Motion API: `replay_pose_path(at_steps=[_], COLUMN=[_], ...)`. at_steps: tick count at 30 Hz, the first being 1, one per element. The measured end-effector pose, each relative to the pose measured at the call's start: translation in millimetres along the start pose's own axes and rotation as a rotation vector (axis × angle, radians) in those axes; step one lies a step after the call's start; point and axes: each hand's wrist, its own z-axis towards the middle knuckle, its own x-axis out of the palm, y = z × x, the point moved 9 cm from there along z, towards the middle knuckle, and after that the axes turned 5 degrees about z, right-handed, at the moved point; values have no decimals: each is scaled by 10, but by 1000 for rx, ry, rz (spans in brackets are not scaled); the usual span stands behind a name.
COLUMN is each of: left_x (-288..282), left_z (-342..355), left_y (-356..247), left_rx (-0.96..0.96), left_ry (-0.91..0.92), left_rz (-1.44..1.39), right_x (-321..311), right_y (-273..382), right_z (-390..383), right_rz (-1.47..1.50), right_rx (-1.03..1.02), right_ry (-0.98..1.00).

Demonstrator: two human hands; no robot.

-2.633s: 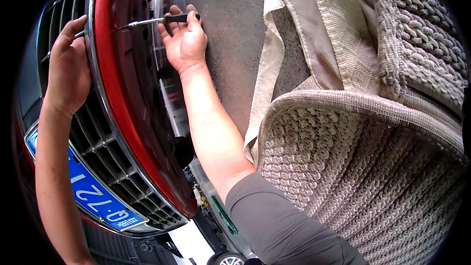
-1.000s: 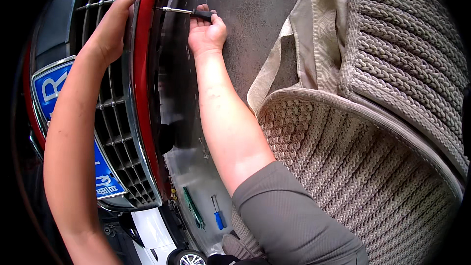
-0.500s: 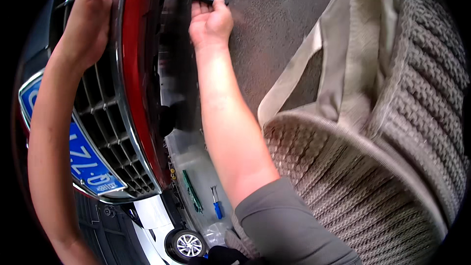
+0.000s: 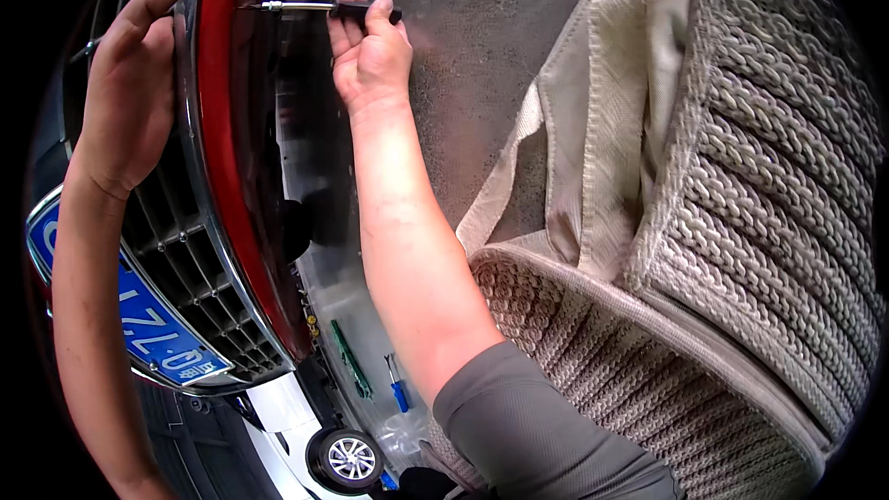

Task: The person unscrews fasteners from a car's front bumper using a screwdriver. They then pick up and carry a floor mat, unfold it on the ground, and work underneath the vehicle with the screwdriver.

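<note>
My left hand (image 4: 128, 83) grips the chrome edge (image 4: 190, 65) of a black car grille (image 4: 185, 278), its fingertips partly hidden. My right hand (image 4: 375, 56) holds a screwdriver (image 4: 306, 6) by its black handle, thumb over the grip and fingers curled loosely beneath. The metal shaft lies horizontal, its tip against or just inside the dark inner edge of the red painted panel (image 4: 222, 111) beside the grille; the exact contact is too small to make out. A blue licence plate (image 4: 162, 333) on the car sits behind my left forearm.
Beige woven fabric padding with straps (image 4: 750, 185) fills the right side. A grey speckled surface (image 4: 463, 28) lies beyond my right hand. Below are a green tool (image 4: 350, 361), a blue-handled tool (image 4: 398, 389), clear plastic (image 4: 403, 431) and a white car's wheel (image 4: 350, 454).
The view has shifted. My right fingers, more spread earlier, now curl closer round the screwdriver, which stays at the red panel. My left hand stays on the grille's edge.
</note>
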Motion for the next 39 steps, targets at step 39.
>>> replay_pose_path(at_steps=[39], left_x=[-141], left_z=[-37], left_y=[89], left_rx=[18], left_ry=[75], left_rz=[-53], right_x=[46], right_y=[-92], right_z=[-48], right_rz=[-106], right_rx=[46], right_ry=[1])
